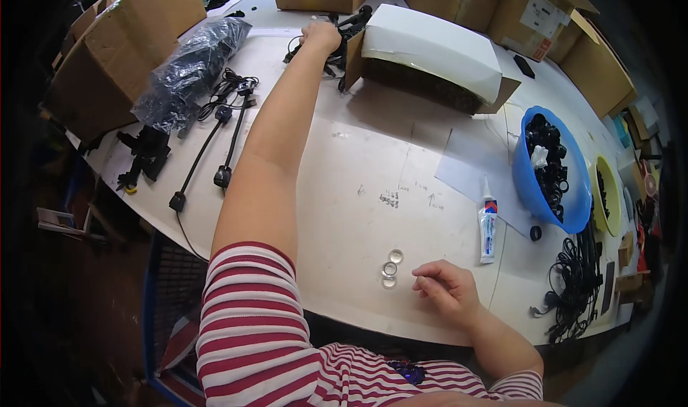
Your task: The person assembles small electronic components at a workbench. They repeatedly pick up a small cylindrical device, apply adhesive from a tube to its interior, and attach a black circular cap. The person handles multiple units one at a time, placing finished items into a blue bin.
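My left hand [320, 36] is stretched far across the table, its fingers curled down among black cabled parts [335, 57] beside the open end of a white-topped cardboard box [430, 52]. What its fingertips hold, if anything, is too small to make out. Close to the table's front edge, my right hand [450, 289] rests with its fingers loosely bent and a gap between thumb and forefinger; nothing shows in it. Just left of its fingertips lie three small clear round lenses [389, 269] in a short column, apart from the hand.
At right stand a blue bowl [521, 165] of black rings, a yellow bowl [613, 213], a glue tube [488, 231] and coiled black cables [570, 285]. On the left are black cabled rods [197, 162], a plastic-wrapped bundle [190, 74] and a cardboard box [107, 63]. More cartons line the back.
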A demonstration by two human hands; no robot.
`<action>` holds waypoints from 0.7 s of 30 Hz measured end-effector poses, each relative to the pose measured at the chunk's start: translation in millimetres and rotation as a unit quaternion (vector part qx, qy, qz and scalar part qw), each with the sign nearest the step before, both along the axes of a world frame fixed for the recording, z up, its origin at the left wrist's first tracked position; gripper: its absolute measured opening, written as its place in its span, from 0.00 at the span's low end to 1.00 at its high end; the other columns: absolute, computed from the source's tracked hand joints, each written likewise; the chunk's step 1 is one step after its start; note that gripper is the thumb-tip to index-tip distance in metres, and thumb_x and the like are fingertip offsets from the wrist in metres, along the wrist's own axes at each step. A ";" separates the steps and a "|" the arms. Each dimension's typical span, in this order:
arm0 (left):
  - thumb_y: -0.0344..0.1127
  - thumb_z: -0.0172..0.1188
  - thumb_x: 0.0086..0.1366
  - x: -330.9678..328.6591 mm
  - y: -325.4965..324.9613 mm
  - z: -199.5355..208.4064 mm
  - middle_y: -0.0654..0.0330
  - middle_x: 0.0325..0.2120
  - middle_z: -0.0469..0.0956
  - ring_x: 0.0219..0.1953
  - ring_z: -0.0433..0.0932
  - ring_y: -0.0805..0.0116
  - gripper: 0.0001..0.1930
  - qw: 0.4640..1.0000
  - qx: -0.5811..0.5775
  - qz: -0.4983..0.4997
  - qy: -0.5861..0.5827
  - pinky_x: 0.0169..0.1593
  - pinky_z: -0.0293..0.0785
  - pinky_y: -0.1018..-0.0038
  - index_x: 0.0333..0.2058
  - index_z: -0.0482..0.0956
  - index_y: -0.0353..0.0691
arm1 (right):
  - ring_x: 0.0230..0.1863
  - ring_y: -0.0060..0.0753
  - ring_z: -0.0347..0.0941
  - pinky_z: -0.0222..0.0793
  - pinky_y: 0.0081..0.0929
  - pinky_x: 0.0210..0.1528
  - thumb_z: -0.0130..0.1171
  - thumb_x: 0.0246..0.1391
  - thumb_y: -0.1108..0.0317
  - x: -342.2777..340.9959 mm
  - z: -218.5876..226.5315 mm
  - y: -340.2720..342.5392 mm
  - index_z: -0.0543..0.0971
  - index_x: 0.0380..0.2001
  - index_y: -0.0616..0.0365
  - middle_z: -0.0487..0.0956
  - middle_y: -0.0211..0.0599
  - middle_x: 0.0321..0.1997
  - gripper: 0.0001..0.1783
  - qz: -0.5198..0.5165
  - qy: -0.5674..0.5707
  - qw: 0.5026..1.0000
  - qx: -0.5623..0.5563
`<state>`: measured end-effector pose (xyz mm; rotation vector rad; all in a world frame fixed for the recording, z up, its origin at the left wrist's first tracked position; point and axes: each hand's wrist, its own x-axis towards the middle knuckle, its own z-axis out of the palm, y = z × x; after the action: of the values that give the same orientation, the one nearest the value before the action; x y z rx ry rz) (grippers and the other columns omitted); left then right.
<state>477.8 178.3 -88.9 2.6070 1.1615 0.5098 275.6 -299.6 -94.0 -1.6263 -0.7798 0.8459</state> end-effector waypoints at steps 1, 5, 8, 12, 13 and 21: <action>0.41 0.47 0.59 -5.5 -1.6 4.8 0.54 0.56 0.61 0.58 0.55 0.45 0.20 0.998 -0.035 -0.046 0.030 0.56 0.55 0.52 0.52 0.70 0.53 | 0.28 0.19 0.73 0.69 0.15 0.31 0.49 0.54 0.76 0.7 0.0 0.2 0.75 0.38 0.64 0.77 0.34 0.28 0.09 -0.001 -0.004 1.000 -0.002; 0.52 0.49 0.59 -44.1 -0.4 18.9 0.56 0.50 0.69 0.53 0.65 0.48 0.21 0.993 0.088 -0.056 -0.052 0.52 0.63 0.49 0.51 0.70 0.60 | 0.28 0.20 0.73 0.70 0.15 0.31 0.50 0.53 0.77 2.2 0.6 0.1 0.75 0.38 0.64 0.77 0.34 0.28 0.09 0.003 -0.024 1.000 -0.011; 0.45 0.46 0.58 -97.6 53.3 30.8 0.55 0.46 0.73 0.50 0.69 0.52 0.18 0.994 0.058 -0.053 -0.075 0.52 0.64 0.57 0.47 0.75 0.58 | 0.28 0.20 0.73 0.70 0.16 0.31 0.51 0.53 0.77 -4.7 3.6 -1.7 0.75 0.38 0.64 0.77 0.34 0.28 0.09 0.011 -0.057 0.998 0.005; 0.47 0.52 0.58 -225.9 108.8 35.8 0.59 0.28 0.78 0.29 0.73 0.71 0.19 0.984 0.043 -0.103 -0.141 0.36 0.68 0.77 0.38 0.79 0.37 | 0.27 0.21 0.73 0.69 0.17 0.30 0.52 0.51 0.79 -12.6 4.4 -4.7 0.75 0.37 0.63 0.76 0.35 0.27 0.08 0.023 -0.139 0.989 0.053; 0.48 0.52 0.59 -262.2 99.2 45.8 0.61 0.25 0.77 0.26 0.71 0.72 0.19 0.995 -0.022 -0.073 -0.057 0.33 0.67 0.77 0.34 0.79 0.36 | 0.28 0.22 0.73 0.69 0.17 0.30 0.52 0.51 0.79 -14.1 7.1 -4.7 0.75 0.37 0.63 0.76 0.36 0.27 0.09 0.031 -0.159 0.985 0.055; 0.52 0.51 0.60 -381.3 -29.6 11.4 0.48 0.33 0.78 0.40 0.76 0.54 0.22 0.988 0.086 0.042 0.122 0.42 0.70 0.66 0.34 0.77 0.35 | 0.28 0.25 0.74 0.69 0.19 0.30 0.52 0.50 0.79 -20.1 4.8 -2.8 0.75 0.37 0.63 0.76 0.37 0.27 0.09 0.059 -0.223 0.972 0.048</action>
<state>96.5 148.7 -77.5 2.8422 1.3622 0.3267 255.5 -302.4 -89.2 -1.7173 -1.2221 0.5154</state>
